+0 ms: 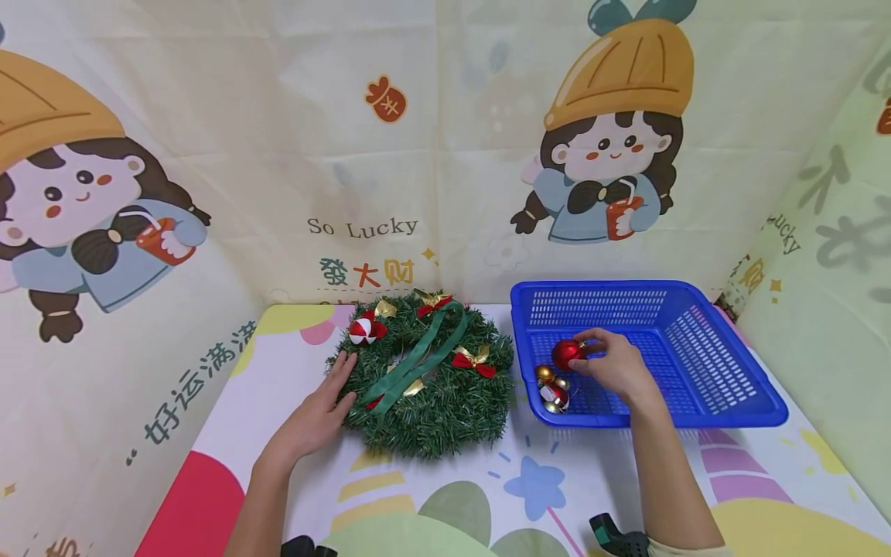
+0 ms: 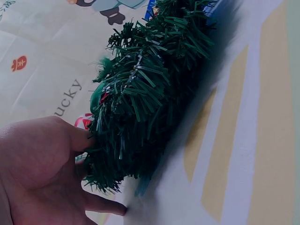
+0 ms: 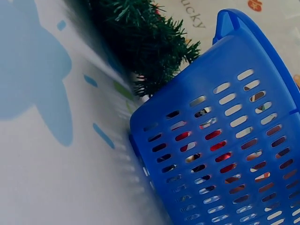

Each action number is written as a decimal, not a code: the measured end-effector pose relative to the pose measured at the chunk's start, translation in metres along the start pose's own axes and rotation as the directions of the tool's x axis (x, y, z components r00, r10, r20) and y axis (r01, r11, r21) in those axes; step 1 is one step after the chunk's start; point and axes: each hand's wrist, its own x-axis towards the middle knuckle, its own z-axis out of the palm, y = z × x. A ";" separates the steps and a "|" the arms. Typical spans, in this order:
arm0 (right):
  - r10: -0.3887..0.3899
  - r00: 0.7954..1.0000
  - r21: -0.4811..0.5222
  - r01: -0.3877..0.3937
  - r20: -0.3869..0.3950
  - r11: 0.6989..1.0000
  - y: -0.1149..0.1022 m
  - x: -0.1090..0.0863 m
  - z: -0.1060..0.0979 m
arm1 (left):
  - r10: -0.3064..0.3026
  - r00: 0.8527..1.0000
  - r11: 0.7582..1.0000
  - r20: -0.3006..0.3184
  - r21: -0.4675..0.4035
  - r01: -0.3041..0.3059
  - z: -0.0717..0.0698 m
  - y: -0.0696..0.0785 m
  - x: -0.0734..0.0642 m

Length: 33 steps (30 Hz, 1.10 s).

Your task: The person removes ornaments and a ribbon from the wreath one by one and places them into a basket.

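Observation:
A green wreath (image 1: 445, 418) lies on the table, decorated with red-and-gold bows (image 1: 475, 360), a red-and-white ball (image 1: 366, 329) and a green ribbon (image 1: 418, 360) laid across it. My left hand (image 1: 316, 418) rests against the wreath's left side, fingers extended along the needles; the left wrist view shows the thumb and fingers at its edge. My right hand (image 1: 612, 363) reaches into the blue basket (image 1: 731, 363) and pinches a shiny red ball ornament (image 1: 568, 355) between thumb and fingers. In the right wrist view the basket wall (image 3: 225, 140) mostly hides that hand.
Several small gold and red ornaments (image 1: 553, 391) lie in the basket's left front corner, beside the red ball. The basket stands right of the wreath, close to its edge. A printed cloth backdrop (image 1: 459, 155) rises behind the patterned tabletop (image 1: 459, 510).

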 end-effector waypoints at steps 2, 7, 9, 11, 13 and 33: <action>0.008 1.000 -0.020 -0.008 -0.004 1.000 0.000 0.000 0.000 | -0.003 1.000 1.000 0.003 -0.004 0.003 0.000 0.000 0.000; -0.015 1.000 -0.083 0.013 -0.014 0.996 0.000 0.001 0.001 | -0.007 1.000 1.000 0.004 -0.007 0.007 0.000 0.000 -0.001; -0.034 0.999 -0.104 0.032 -0.014 0.994 0.000 0.002 0.001 | -0.005 1.000 1.000 0.001 -0.004 0.005 0.000 -0.001 -0.001; -0.046 0.999 -0.122 0.044 -0.012 0.992 0.001 0.002 0.001 | 0.000 1.000 1.000 -0.003 0.000 0.000 0.000 -0.001 -0.001; -0.052 0.999 -0.133 0.051 -0.008 0.990 0.001 0.003 0.002 | 0.003 1.000 1.000 -0.006 0.005 -0.003 0.000 -0.001 -0.001; -0.019 1.000 -0.138 0.020 0.004 0.990 0.002 0.004 0.003 | 0.000 1.000 1.000 -0.003 0.002 0.000 0.001 0.002 -0.001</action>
